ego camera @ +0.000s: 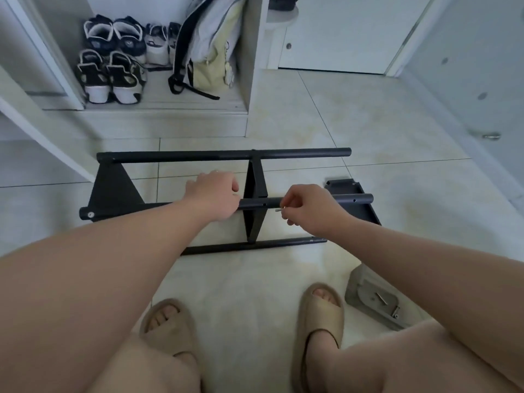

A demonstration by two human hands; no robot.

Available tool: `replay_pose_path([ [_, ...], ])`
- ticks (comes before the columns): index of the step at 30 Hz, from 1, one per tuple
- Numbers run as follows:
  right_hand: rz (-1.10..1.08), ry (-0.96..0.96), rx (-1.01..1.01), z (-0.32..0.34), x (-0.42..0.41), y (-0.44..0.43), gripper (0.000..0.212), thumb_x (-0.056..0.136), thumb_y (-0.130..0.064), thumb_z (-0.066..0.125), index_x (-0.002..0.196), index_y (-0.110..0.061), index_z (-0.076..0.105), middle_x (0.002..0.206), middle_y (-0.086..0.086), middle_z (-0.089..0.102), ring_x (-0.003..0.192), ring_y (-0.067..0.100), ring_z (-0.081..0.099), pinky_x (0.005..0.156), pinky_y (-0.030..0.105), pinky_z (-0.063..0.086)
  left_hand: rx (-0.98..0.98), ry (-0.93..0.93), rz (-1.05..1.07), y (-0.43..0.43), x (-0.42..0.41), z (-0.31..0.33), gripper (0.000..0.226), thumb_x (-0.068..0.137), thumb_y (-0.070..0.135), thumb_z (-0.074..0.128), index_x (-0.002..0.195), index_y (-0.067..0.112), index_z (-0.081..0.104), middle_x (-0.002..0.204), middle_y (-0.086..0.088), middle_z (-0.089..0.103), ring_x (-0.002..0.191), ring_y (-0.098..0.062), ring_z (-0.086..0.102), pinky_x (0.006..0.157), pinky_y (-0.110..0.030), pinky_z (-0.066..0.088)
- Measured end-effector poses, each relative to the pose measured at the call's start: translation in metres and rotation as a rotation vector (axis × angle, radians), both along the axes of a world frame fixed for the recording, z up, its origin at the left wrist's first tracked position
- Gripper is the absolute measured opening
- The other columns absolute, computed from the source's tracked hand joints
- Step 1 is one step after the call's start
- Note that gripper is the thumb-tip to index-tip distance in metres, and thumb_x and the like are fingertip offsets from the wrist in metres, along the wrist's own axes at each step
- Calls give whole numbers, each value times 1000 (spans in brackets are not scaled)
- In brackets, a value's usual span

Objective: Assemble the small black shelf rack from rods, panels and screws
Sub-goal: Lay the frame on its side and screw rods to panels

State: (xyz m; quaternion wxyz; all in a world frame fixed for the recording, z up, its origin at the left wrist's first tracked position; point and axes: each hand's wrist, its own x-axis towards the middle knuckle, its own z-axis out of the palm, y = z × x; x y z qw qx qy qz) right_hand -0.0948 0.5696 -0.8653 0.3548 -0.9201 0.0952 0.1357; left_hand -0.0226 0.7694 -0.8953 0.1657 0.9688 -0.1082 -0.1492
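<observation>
Since the half-built rack lies on its side on the tiled floor [340, 123], it has to be steadied by its tubes. The left hand [212, 194] is wrapped round the middle rod [348, 199] just left of the middle panel [255, 180]. The right hand [309, 208] pinches a small screw [278, 210] by its end, its tip close to a hole [264, 204] in that rod.

The rods look like stiff, smooth painted metal tube, probably light and likely to roll, so a full grip near the joint seems wise. The panels look thin and rigid, and their edges are best avoided. The screw is tiny and easy to drop, so only a fingertip hold suits it.

The far rod [198, 156] and near rod [226, 247] already meet the middle panel. The end panel [113, 188] sits at the left, and a loose panel [364, 212] lies under the middle rod's right end.
</observation>
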Motion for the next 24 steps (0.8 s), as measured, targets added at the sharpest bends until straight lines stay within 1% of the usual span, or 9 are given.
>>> replay_pose_path([
  [3, 6, 9, 10, -7, 5, 2, 17, 90, -11, 59, 85, -25, 64, 75, -6, 75, 69, 0, 67, 54, 13, 44, -56, 84, 57, -2, 14, -7, 36, 96, 37, 55, 131, 28, 55, 132, 4, 56, 125, -25, 49, 105, -42, 36],
  [7, 21, -1, 79, -15, 13, 5, 16, 90, -5, 59, 84, -20, 62, 77, -1, 76, 67, 5, 70, 78, 34, 59, -212, 240, 74, -7, 29, -14, 44, 97, 38, 56, 136, 19, 53, 135, 1, 56, 125, -24, 52, 107, -37, 39],
  [8, 25, 1, 103, -17, 15, 5, 17, 90, -4, 59, 84, -19, 62, 77, 0, 76, 68, 8, 71, 81, 37, 60, -231, 263, 70, -9, 31, -15, 39, 97, 37, 56, 130, 18, 57, 128, 0, 59, 119, -23, 54, 101, -33, 40],
  [10, 31, 10, 132, -21, 19, 6, 16, 90, -2, 59, 84, -17, 61, 78, 3, 76, 72, 15, 72, 84, 42, 60, -267, 296, 72, -14, 35, -18, 19, 96, 37, 55, 104, 21, 61, 101, -1, 60, 94, -22, 55, 82, -31, 41],
  [11, 32, 17, 138, -23, 20, 6, 15, 90, -1, 58, 85, -16, 61, 78, 4, 76, 73, 17, 73, 84, 42, 60, -281, 317, 80, -17, 37, -20, 17, 96, 37, 54, 91, 22, 58, 86, 0, 55, 81, -21, 50, 72, -31, 38],
  [13, 24, 28, 144, -27, 22, 4, 14, 91, -1, 57, 87, -13, 61, 78, 3, 76, 74, 17, 73, 84, 40, 61, -282, 366, 89, -24, 39, -22, 31, 96, 35, 52, 71, 17, 47, 66, -1, 41, 63, -21, 37, 60, -31, 29],
  [17, -3, 41, 182, -30, 22, -2, 12, 92, 1, 58, 88, -10, 61, 80, 5, 77, 77, 22, 73, 84, 40, 61, -215, 404, 110, -36, 44, -26, 39, 99, 39, 49, 72, 10, 46, 66, -3, 39, 60, -21, 37, 56, -32, 28],
  [20, 4, 43, 212, -32, 22, -3, 13, 92, 2, 58, 87, -10, 61, 79, 5, 76, 71, 17, 72, 83, 40, 61, -198, 427, 134, -41, 47, -28, 42, 98, 41, 51, 69, 13, 43, 69, -2, 42, 61, -19, 39, 59, -33, 31],
  [24, 36, 50, 161, -37, 22, -1, 15, 92, -1, 57, 87, -15, 61, 78, -2, 76, 73, 15, 73, 86, 49, 59, -127, 434, 62, -46, 50, -27, 40, 101, 37, 47, 68, 14, 42, 74, -3, 41, 64, -18, 39, 63, -31, 32],
])
